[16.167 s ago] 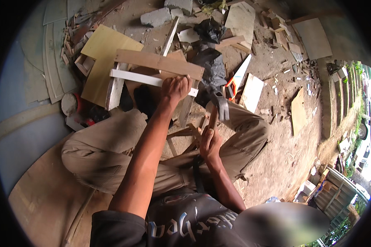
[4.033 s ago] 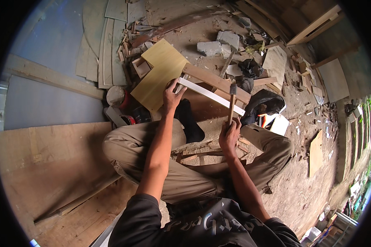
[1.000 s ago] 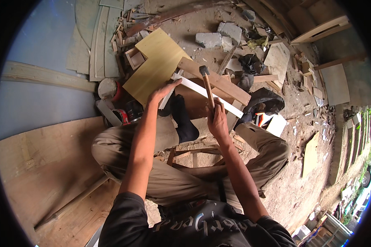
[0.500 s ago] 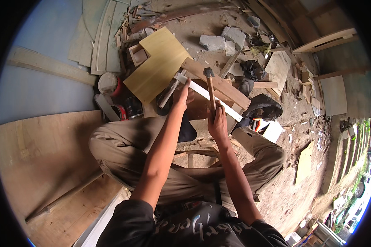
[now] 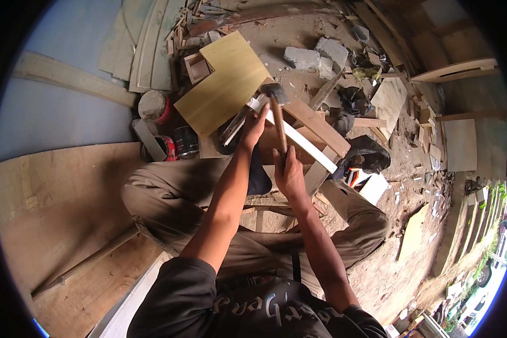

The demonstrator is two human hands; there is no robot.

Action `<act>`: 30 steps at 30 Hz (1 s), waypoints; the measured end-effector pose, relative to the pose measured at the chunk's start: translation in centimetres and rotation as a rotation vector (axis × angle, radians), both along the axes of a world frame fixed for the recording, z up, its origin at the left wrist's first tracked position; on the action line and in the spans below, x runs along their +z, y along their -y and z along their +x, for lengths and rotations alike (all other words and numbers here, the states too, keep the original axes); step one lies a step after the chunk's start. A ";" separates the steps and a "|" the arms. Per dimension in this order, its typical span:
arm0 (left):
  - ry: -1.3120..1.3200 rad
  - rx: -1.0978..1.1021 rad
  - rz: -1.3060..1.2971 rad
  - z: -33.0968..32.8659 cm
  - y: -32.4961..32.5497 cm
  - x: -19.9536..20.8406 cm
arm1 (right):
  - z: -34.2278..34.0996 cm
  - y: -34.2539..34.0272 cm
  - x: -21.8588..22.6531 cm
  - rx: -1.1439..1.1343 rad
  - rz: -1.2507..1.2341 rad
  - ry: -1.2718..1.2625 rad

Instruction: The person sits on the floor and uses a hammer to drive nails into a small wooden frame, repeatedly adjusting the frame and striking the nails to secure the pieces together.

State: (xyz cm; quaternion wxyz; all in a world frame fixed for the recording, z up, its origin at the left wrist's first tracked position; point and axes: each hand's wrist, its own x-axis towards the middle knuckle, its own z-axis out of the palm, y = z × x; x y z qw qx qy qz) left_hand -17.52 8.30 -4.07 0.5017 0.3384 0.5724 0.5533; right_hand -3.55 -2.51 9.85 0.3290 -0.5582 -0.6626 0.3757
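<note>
My right hand [image 5: 290, 173] is closed round the wooden handle of a hammer [image 5: 280, 127]. The hammer's dark head, smeared by motion, is over the upper left end of a white wooden strip [image 5: 315, 151]. At that same end my left hand [image 5: 255, 128] grips the strip, its fingers partly hidden. The strip slants down to the right, beside a brown wooden board [image 5: 324, 132]. Whether the hammer head touches the wood, I cannot tell. Beyond my left hand lies a yellowish plywood panel [image 5: 225, 79].
Paint cans [image 5: 153, 106] stand at the left beside a small wooden box [image 5: 197, 67]. Concrete blocks [image 5: 302, 58], black plastic [image 5: 366, 155] and wood scraps litter the dirt floor. My bent legs [image 5: 169, 191] flank the work. A large plywood sheet [image 5: 67, 197] leans at the left.
The hammer head has swung left, toward the strip's end by my left hand. My right hand has dropped slightly and moved left. The whole view has shifted a little.
</note>
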 end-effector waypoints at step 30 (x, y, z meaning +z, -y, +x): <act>-0.006 0.042 -0.021 0.6 -0.3 -2.8 | -1.1 -0.6 -2.0 0.073 -0.018 0.147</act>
